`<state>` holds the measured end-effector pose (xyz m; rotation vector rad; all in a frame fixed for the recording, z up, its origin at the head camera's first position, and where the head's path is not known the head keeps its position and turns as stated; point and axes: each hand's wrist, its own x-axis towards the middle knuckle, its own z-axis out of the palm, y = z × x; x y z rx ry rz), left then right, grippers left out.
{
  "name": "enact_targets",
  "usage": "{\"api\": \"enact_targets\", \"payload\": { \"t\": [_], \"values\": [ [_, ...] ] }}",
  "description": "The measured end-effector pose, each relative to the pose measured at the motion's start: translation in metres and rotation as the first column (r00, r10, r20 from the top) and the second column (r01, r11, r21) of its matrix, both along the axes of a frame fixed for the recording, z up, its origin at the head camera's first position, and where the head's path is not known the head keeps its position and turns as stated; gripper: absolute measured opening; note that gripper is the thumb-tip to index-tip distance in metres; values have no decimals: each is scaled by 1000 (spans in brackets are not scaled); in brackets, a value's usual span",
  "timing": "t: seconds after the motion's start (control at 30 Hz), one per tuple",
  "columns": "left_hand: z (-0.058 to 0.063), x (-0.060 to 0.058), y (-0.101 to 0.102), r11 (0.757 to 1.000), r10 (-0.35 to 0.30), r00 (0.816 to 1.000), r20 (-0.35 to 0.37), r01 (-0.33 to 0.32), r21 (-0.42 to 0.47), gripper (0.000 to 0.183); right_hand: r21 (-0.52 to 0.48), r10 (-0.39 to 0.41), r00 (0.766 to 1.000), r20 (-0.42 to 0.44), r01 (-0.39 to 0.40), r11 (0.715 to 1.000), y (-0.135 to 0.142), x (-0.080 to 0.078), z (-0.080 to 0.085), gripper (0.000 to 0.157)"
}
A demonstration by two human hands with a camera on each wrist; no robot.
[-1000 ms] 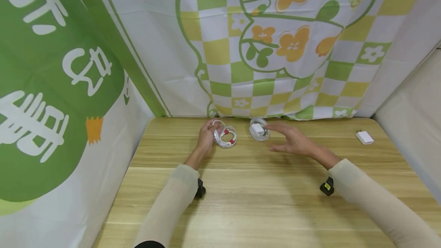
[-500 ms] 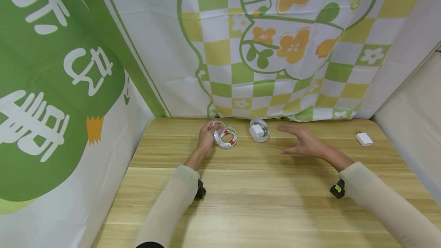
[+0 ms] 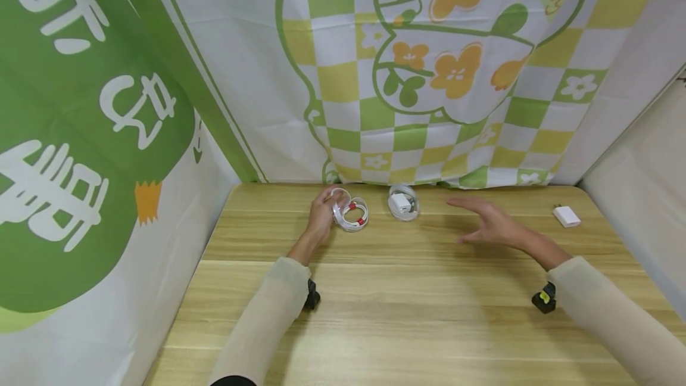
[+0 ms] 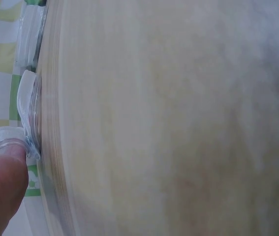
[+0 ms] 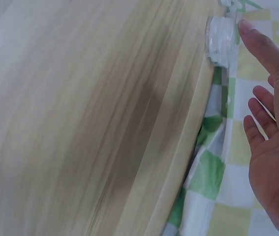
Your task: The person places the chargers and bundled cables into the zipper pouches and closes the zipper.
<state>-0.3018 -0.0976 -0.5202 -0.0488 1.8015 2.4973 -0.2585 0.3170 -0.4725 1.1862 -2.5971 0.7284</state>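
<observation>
Near the back edge of the table, my left hand (image 3: 320, 216) pinches the edge of a clear round zip pouch (image 3: 352, 226). A coiled white cable with red ties lies in it. In the left wrist view, the thumb (image 4: 4, 172) presses on the pouch's rim (image 4: 6, 133). To its right lies a second clear pouch (image 3: 415, 210) with a white charger plug (image 3: 400, 202) in it. My right hand (image 3: 495, 226), apart from that pouch and to its right, hovers over the table with fingers spread and nothing in them.
Another white charger plug (image 3: 566, 216) lies by itself at the table's back right, prongs pointing away. A patterned green, yellow and white cloth (image 3: 423, 136) hangs behind the wooden table (image 3: 386, 314). White and green cloth covers the left side.
My right hand has drawn away from the second pouch, moving right with its fingers spread. The left hand and both pouches have stayed in place.
</observation>
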Motion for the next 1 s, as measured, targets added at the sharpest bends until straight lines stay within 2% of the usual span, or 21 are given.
{"api": "enact_targets", "payload": {
  "t": [0.13,0.23,0.43,0.7,0.87,1.0],
  "values": [
    [0,-1,0,1000,-2,1000,5,2,-5,45,-3,23,1000,-8,-23,1000,12,1,-3,92],
    [-1,-2,1,1000,2,1000,7,-2,-19,45,11,6,1000,4,-6,1000,20,5,-1,93],
    [-2,-1,0,1000,2,1000,7,-2,-29,45,18,-51,995,91,50,999,38,13,2,93],
    [-2,-1,-1,999,-21,1000,5,21,-33,47,53,-164,966,199,157,986,62,17,6,93],
    [-2,-1,-1,999,-15,1000,15,15,-33,47,56,-184,964,194,176,983,76,16,9,91],
    [-1,0,0,999,-3,1000,19,3,-34,46,67,-216,941,259,206,976,85,17,13,92]
  ]
}}
